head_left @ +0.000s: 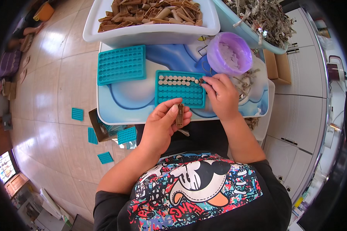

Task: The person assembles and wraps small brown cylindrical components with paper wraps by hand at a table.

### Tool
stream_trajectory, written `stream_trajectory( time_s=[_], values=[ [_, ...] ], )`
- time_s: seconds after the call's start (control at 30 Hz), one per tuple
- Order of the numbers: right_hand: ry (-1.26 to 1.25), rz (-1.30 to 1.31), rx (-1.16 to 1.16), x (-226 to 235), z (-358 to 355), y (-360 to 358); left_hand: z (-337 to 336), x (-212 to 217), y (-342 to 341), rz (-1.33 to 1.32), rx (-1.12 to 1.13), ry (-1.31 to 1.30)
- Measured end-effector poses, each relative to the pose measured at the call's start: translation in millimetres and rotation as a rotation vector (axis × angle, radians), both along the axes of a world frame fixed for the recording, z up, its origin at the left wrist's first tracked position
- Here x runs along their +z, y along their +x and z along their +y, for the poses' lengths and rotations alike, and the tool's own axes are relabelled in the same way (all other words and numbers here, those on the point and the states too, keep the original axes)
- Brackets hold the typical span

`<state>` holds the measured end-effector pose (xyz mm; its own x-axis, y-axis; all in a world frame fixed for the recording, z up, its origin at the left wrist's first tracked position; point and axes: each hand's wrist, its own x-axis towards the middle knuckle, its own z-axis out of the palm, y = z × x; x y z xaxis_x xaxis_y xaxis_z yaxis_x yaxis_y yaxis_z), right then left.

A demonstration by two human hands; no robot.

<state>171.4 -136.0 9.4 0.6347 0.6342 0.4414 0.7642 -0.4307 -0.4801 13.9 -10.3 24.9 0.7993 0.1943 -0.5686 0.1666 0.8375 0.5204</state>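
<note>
My left hand [161,120] is closed around a narrow brown hollow plastic casing [179,114], held upright just past the table's near edge. In front of it lies a teal tray [157,101] with rows of round pockets. Pale round discs [174,82] fill most of its two far rows; the nearer rows hold none. At the right end of those rows, my right hand [223,95] pinches a small dark round piece [201,81] between thumb and forefinger. Its exact kind is too small to make out.
A second teal tray [121,65] lies at left. Behind stand a white tub [150,34] of brown casings and a light-blue tub [235,29] of tangled grey scraps. A purple-lined bowl [212,61] holds white pieces. Several teal trays [126,135] lie around a floor box.
</note>
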Motion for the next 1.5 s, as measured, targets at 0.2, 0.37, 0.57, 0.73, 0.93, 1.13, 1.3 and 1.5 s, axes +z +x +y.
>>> stream_trajectory(
  time_s=[0.2, 0.37, 0.57, 0.73, 0.93, 1.13, 1.3, 1.5],
  values=[
    [-0.043, -0.077, 0.052, -3, 0, 2, 0, -3, 3, 0.032, 0.044, -0.019],
    [0.128, 0.115, 0.254, 20, 8, -31, -2, -11, 0, 0.015, 0.061, -0.036],
    [0.124, 0.052, 0.354, 12, 11, -44, -2, -9, 1, -0.004, 0.062, -0.05],
    [0.142, 0.127, 0.397, 14, 7, -29, -1, -9, 0, -0.01, 0.056, -0.033],
    [0.006, 0.017, 0.027, -4, 5, 7, -1, -5, 2, 0.035, 0.041, -0.004],
    [-0.012, 0.063, 0.083, 5, 4, -3, 0, -4, 3, 0.035, 0.056, -0.027],
    [0.126, 0.154, 0.319, 19, 11, -33, 0, -11, 1, 0.011, 0.042, -0.037],
    [0.081, 0.033, 0.403, 14, 12, -38, -1, -12, 1, -0.014, 0.068, -0.055]
  ],
)
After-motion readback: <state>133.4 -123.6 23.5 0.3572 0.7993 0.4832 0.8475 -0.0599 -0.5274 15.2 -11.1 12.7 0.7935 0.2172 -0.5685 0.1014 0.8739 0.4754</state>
